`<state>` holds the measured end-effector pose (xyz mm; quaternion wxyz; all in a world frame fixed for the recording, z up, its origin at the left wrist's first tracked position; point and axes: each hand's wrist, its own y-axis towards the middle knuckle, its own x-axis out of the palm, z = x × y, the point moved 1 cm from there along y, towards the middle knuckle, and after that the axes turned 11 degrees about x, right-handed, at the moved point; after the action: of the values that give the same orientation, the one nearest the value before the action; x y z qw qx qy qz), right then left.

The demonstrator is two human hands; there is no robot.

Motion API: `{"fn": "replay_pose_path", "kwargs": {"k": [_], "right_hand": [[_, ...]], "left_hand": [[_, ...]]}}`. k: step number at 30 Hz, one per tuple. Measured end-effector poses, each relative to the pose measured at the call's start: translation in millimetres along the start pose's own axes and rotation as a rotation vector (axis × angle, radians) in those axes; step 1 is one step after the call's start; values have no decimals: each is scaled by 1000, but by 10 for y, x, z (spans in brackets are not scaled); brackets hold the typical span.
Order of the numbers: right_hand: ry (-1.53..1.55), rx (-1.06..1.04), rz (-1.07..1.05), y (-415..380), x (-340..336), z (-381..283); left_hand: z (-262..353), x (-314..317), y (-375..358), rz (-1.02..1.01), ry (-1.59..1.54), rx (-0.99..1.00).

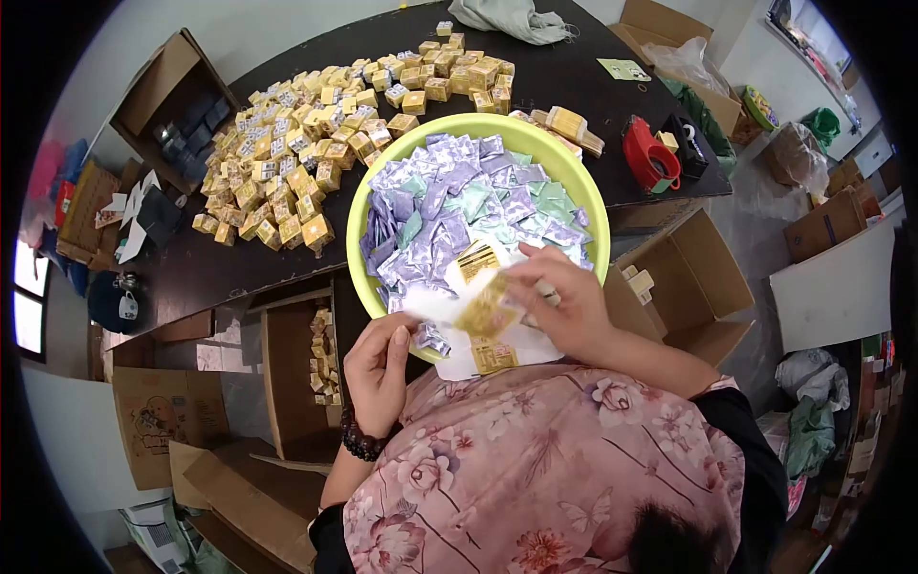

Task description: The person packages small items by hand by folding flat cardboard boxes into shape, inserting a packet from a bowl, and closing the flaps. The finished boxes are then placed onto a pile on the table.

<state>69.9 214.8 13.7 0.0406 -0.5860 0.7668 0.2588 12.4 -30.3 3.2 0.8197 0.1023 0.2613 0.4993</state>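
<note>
Above the near rim of a yellow-green basin [595, 191], my right hand [564, 297] grips an unfolded yellow-and-white carton [488, 308], blurred by motion. My left hand [376, 368], a dark bead bracelet at its wrist, has its thumb and fingertips pinched at the carton's white left flap. Small purple and green sachets [449, 196] fill the basin. Below my right hand, more flat white-and-yellow carton blanks [516, 349] lie at the basin's near edge, against the flowered apron [535, 459].
Many small yellow boxes [287, 163] are heaped on the black table [229, 277]. Flat carton bundles [569, 126] and a red tape dispenser [650, 158] lie right of the basin. Open cardboard boxes [703, 273] flank me below table height; one at left [292, 383] contains yellow boxes.
</note>
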Motion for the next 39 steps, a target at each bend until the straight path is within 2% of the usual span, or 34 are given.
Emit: {"fn": "replay_pose_path", "kwargs": {"k": [1,2,4,6,8,10,12,13,15,16,18,22,24,28,30,33,36,39], "right_hand": [[182,223,126,28,39,-45],[182,218,131,62,81,-61],[190,184,167,157,141,-86],[63,92,194,198,161,-179],[-231,-167,223,233,150,-205],[-223,-159,199,238,135,-227],[-268,-199,220,227,142,-232],[-266,-196,219,200,147,-228],[-101,69,13,153,173,-206],[-99,68,12,152,184,-188],[-80,-89,63,166,207,-151],[59,-62,9,224,118,-214],[326,-17,-125,250,88,-209],[427,31,-292,273,-29,-171],[442,96,-452,273,-53,-135],[596,210,-345,233,30,-158],[712,303,-409,260,27,-155],[842,281,-359,262,80,-228]], "left_hand": [[23,32,38,18,-213,-91],[44,82,85,-4,-392,-146],[191,281,270,6,-484,-95],[175,385,359,-23,-528,-62],[159,463,438,-18,-470,-59],[213,505,486,27,-512,-84],[236,505,520,46,-562,-229],[232,512,516,45,-561,-232],[238,519,511,59,-523,-158],[251,520,510,59,-522,-158],[281,515,514,74,-509,-169],[294,475,491,116,-638,-161],[328,454,486,70,-637,-85],[312,373,467,8,-652,-42],[301,318,471,-127,-554,-72],[286,291,486,-107,-508,-8],[316,309,473,-53,-469,2],[304,354,478,7,-548,-13]]}}
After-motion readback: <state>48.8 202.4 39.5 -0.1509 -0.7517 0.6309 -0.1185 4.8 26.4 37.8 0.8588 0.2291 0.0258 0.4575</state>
